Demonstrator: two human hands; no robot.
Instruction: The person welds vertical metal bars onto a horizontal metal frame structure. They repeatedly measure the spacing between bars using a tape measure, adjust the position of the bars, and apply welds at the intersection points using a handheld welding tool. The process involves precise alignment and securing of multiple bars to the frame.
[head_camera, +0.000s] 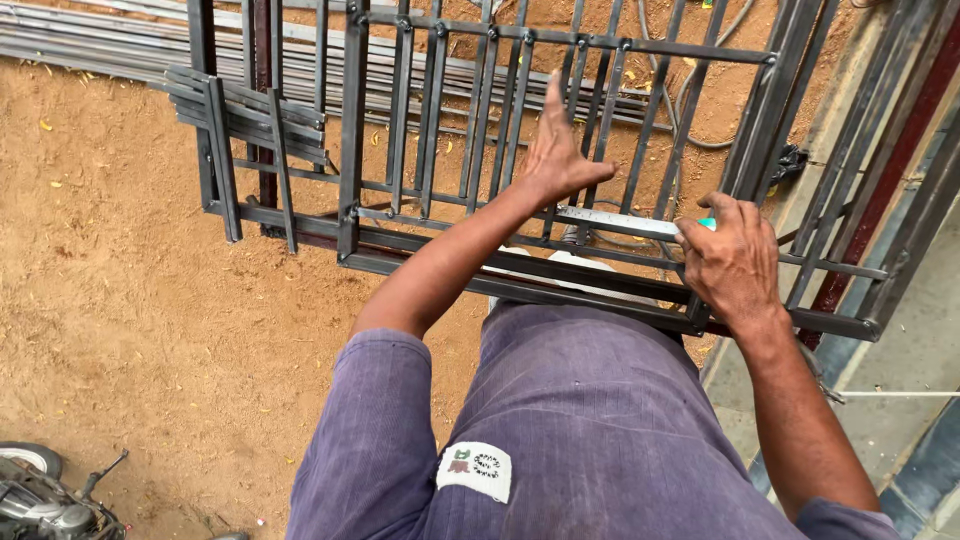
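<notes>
A dark steel grille (352, 130) of welded bars lies flat over sandy ground in front of me. My left hand (556, 150) rests on its middle bars, fingers straight and together, pressing one end of a silver steel ruler (615, 220) against the frame. My right hand (735, 262) closes on the ruler's other end near the grille's right side, and a small teal object (708, 223) shows at the fingertips. The ruler lies across the lower bars.
Loose flat steel strips (225, 110) are stacked on the grille's left part. Long steel bars (90, 45) lie on the sand at the top left. A grey cable (700, 95) curls beyond the grille. A motorbike part (45, 495) shows bottom left; tiled floor (900, 410) lies right.
</notes>
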